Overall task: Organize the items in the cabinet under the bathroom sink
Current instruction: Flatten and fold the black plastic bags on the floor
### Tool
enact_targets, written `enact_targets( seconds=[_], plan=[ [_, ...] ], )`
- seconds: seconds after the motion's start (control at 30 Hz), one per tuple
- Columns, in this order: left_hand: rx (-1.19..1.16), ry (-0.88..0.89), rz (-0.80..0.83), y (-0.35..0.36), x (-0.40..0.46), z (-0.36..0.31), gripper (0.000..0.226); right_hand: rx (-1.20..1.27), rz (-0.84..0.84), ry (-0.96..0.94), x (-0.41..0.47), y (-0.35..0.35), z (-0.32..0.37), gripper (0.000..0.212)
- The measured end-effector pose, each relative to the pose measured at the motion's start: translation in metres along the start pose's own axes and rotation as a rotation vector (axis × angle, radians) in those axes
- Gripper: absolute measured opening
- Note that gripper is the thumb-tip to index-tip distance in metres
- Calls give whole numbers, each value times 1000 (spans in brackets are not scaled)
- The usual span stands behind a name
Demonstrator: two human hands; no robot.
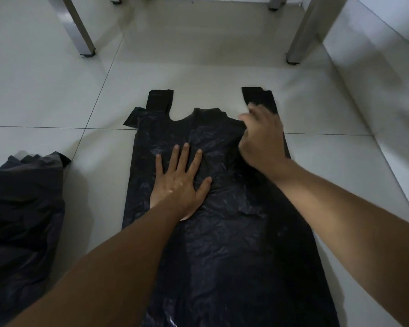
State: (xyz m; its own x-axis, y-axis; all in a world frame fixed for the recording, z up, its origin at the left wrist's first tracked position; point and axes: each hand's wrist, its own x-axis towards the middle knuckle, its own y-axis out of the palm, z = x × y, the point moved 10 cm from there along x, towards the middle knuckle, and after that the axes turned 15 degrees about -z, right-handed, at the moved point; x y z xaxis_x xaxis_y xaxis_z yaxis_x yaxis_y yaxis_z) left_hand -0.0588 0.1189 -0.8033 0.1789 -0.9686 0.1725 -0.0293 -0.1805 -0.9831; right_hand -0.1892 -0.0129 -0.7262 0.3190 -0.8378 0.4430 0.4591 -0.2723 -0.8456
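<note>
Bag: a black plastic bag [222,220] lies flat on the tiled floor [57,90], its two handles pointing away from the person toward the metal legs [80,36] at the far edge of the floor.
Long axis: it runs straight from the person outward, near edge to far edge, so any fold across it would bring one long side over the other.
Left hand [180,182]: laid flat on the middle of the bag, fingers straight and spread, pressing it down; it holds nothing.
Right hand [261,135]: blurred, at the bag's far right corner just below the right handle [257,96]; the fingers look bent, but whether they pinch the plastic cannot be told.
Key relation: the right long side lies directly under the right hand, while the left hand pins the centre line, so the right hand appears better placed to smooth or fold that side inward.
Step, as a judgement: flattening the bag ahead of folding.
Other: a second dark bag [21,208] lies crumpled at the left edge of the floor, apart from the first.
</note>
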Motion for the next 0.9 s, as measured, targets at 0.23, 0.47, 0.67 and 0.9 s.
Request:
enact_targets(
  seconds=[0.23,0.47,0.67,0.9],
  plan=[
    [17,-16,-2,0,1,2,79,-204,381,103,-25,61,-47,72],
    [21,-7,-5,1,1,2,79,-162,213,78,-52,40,7,59],
    [1,-40,1,-1,1,5,83,-216,274,83,-78,51,4,62],
    [-10,-55,25,-1,0,6,76,-231,279,79,-78,49,8,63]
  ],
)
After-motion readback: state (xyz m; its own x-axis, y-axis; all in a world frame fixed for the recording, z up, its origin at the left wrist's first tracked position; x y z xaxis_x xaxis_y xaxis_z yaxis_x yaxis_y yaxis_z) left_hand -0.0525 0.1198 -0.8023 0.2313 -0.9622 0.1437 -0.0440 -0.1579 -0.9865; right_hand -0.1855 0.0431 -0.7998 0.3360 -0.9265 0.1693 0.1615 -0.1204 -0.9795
